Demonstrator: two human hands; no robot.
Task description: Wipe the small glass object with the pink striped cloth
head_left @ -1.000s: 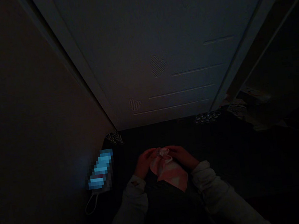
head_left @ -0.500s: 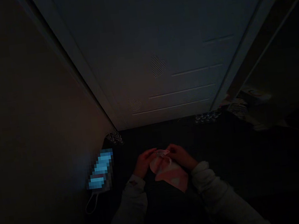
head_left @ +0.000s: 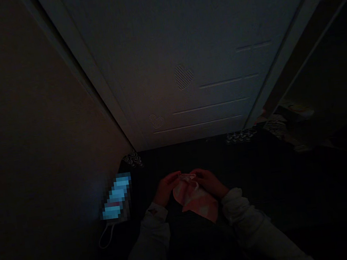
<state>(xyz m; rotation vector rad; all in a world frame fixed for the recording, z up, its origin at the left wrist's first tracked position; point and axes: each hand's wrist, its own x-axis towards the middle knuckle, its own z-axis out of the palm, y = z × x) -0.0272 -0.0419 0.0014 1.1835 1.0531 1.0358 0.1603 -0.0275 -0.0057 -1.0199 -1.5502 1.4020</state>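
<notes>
In dim light, a piece of pinkish-red cloth [head_left: 200, 203] with paler patches hangs over the dark surface. My left hand [head_left: 166, 187] pinches its upper left edge, and my right hand [head_left: 210, 181] grips the upper right edge. Between my fingertips the top edge is gathered and lighter in colour. The fingers of both hands are closed, though their tips are hard to make out. What kind of cloth article it is, I cannot tell.
Left of my hands lies a lit phone [head_left: 116, 199], its screen pixelated, with a looped strap [head_left: 106, 237]. A pale panel [head_left: 164, 63] with hearts and grooves rises behind. Small shiny round items [head_left: 241, 136] stand at its foot; a blurred pile [head_left: 288, 125] lies right.
My right hand's fingers have shifted slightly left along the cloth's top edge, which now looks straighter. The picture is a little darker. The phone stays where it was.
</notes>
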